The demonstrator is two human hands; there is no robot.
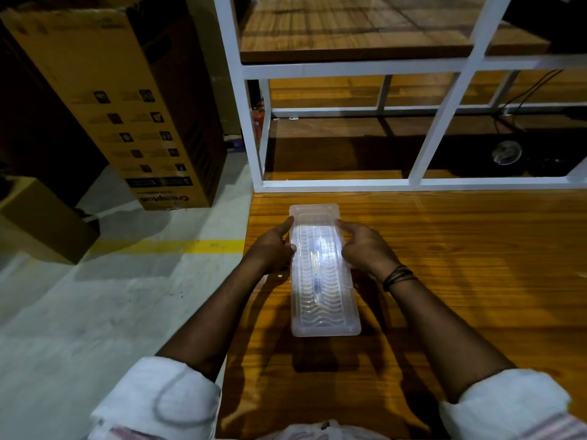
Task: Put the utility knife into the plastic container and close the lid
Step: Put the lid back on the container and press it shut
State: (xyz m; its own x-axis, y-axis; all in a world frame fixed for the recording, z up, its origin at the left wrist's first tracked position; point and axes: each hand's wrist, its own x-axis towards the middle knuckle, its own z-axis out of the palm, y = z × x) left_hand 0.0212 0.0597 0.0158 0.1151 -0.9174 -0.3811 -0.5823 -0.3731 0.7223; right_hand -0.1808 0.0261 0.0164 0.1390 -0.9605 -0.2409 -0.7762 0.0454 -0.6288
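A long clear plastic container [324, 315] lies lengthwise on the wooden table [460, 281], its ribbed lid lying on top. Through the lid I make out the utility knife [317, 274] as a dim narrow shape along the middle. My left hand [273, 249] presses against the container's left side near the far end, index finger stretched along the rim. On the opposite side my right hand [362, 246] does the same, with a dark cord band around the wrist. Both hands hold the container between them.
A white metal frame [413, 182] with wooden shelves stands at the table's far edge. Left of the table is a grey floor with a yellow line [190, 246], a tall cardboard box [127, 106] and a smaller box [41, 217]. Cables and a round object lie at far right.
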